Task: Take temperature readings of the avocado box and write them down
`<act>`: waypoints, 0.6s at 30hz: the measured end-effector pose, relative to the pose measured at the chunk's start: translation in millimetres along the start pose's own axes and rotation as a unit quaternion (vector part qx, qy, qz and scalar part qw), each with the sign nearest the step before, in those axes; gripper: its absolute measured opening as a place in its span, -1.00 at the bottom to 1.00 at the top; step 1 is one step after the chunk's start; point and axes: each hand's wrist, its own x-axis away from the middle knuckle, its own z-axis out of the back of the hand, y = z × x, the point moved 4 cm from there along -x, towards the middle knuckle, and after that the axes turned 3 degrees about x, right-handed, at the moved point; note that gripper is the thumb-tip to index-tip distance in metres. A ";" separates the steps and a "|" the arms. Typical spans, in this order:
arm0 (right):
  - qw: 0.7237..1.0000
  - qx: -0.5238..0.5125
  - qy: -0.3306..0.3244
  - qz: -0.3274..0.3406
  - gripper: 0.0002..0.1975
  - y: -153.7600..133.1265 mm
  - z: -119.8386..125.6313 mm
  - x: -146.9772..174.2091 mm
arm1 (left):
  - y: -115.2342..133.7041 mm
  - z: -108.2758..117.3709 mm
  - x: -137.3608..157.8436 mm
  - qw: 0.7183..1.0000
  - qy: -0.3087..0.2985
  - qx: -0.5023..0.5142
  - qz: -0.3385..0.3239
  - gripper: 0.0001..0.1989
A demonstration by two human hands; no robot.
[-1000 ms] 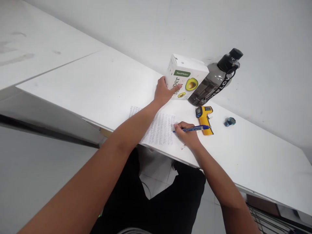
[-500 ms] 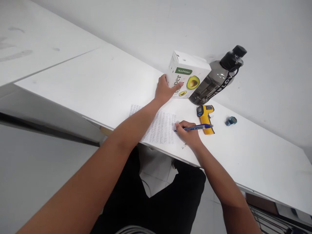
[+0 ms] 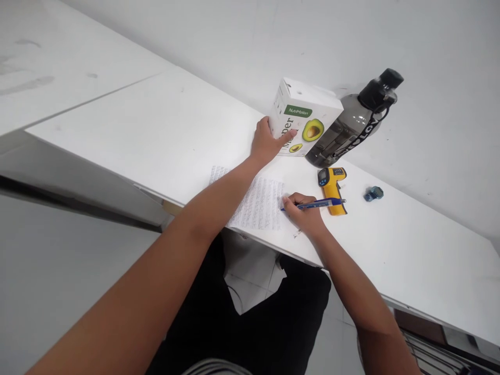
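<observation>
My left hand (image 3: 269,141) grips the lower left side of a white box (image 3: 318,112) with avocado pictures, its thumb across the printed front. The box stands upright on the white table. In my right hand (image 3: 307,214) is a blue pen (image 3: 322,203), pinched with its tip at the right edge of a sheet of paper (image 3: 263,204). Rows of small dark marks cover the sheet, which lies flat near the table's front edge. My left forearm hides part of the paper.
Behind the box a grey transparent water bottle (image 3: 353,122) with a black cap stands against the wall. A yellow infrared thermometer (image 3: 334,190) lies right of the pen hand, and a small blue-green device (image 3: 373,194) sits farther right. The white table (image 3: 164,135) stretches along the wall.
The whole scene has shifted very slightly in view. My left hand is still on the box, and my right hand still holds the pen at the paper's edge.
</observation>
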 end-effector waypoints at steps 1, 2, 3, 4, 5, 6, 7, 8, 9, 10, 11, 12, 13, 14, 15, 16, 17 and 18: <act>1.000 0.000 -0.002 0.002 -0.61 -0.1 -0.1 0.2 | 0.5 -0.1 0.1 1.000 0.000 -0.005 0.001 -0.12; 1.000 -0.001 -0.003 0.003 -0.61 -0.1 -0.1 0.4 | 1.4 -0.1 0.3 1.000 -0.002 -0.010 0.003 -0.11; 1.000 -0.003 -0.002 0.003 -0.61 -0.1 -0.1 0.5 | 2.6 -0.1 0.7 1.000 -0.005 -0.017 0.006 -0.11; 1.000 -0.005 0.000 0.003 -0.60 -0.1 0.1 0.6 | 4.0 0.0 1.3 1.000 -0.008 -0.022 0.009 -0.10; 1.000 -0.006 0.003 0.001 -0.60 0.0 0.3 0.7 | 5.5 0.3 1.9 0.999 -0.013 -0.027 0.012 -0.09; 1.000 -0.007 0.007 0.000 -0.60 0.1 0.5 0.7 | 6.9 0.8 2.5 0.999 -0.017 -0.031 0.014 -0.08; 1.000 -0.007 0.010 -0.001 -0.59 0.2 0.6 0.7 | 8.2 1.3 3.0 0.999 -0.020 -0.034 0.016 -0.07; 1.000 -0.006 0.013 -0.002 -0.59 0.2 0.8 0.7 | 9.5 2.0 3.6 0.999 -0.023 -0.035 0.016 -0.06; 1.000 -0.005 0.016 -0.003 -0.58 0.3 0.9 0.6 | 10.8 2.7 4.1 0.999 -0.026 -0.036 0.016 -0.06; 1.000 -0.004 0.018 -0.004 -0.57 0.5 0.9 0.6 | 12.2 3.4 4.7 0.999 -0.030 -0.036 0.016 -0.05; 1.000 -0.004 0.019 -0.005 -0.56 0.7 0.8 0.5 | 13.7 4.0 5.3 0.999 -0.034 -0.036 0.017 -0.06; 1.000 -0.004 0.018 -0.006 -0.55 1.0 0.6 0.5 | 15.4 4.6 5.9 0.998 -0.037 -0.037 0.018 -0.06; 1.000 -0.004 0.015 -0.006 -0.55 1.2 0.3 0.5 | 17.2 5.1 6.6 0.998 -0.039 -0.040 0.021 -0.06; 1.000 -0.004 0.012 -0.006 -0.55 1.4 -0.1 0.5 | 19.2 5.6 7.3 0.998 -0.040 -0.045 0.024 -0.06; 1.000 -0.004 0.009 -0.005 -0.55 1.5 -0.5 0.5 | 21.1 6.0 8.0 0.998 -0.040 -0.051 0.027 -0.06; 1.000 -0.005 0.008 -0.004 -0.55 1.6 -0.6 0.6 | 22.7 6.3 8.6 0.997 -0.040 -0.056 0.030 -0.05; 1.000 -0.005 0.008 -0.003 -0.56 1.4 -0.6 0.8 | 24.0 6.4 9.0 0.997 -0.041 -0.061 0.032 -0.05; 1.000 -0.005 0.010 -0.002 -0.56 1.1 -0.4 0.9 | 24.6 6.4 9.2 0.997 -0.041 -0.064 0.033 -0.05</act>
